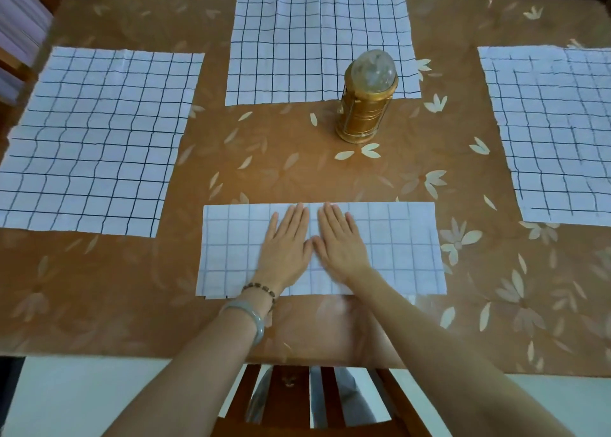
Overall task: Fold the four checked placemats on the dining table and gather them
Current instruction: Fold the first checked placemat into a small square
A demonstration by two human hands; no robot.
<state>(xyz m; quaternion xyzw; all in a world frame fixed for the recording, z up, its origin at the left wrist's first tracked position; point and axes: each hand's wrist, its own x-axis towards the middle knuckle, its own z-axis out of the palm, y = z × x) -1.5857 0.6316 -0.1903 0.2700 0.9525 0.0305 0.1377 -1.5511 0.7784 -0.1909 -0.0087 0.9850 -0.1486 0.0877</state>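
Observation:
The near placemat (400, 248), white with a dark grid, lies folded in half as a long strip in front of me. My left hand (286, 248) and my right hand (340, 243) rest flat on its middle, side by side, palms down, fingers together pointing away. Three more checked placemats lie unfolded: the left placemat (96, 139), the far placemat (317, 43) and the right placemat (555, 129), which runs off the frame's edge.
A gold lantern (365, 99) with a clear dome stands upright right of centre, overlapping the far placemat's near edge. The table (281, 159) has a brown leaf-patterned cover. A wooden chair (297, 400) sits below the near edge, another at the far side.

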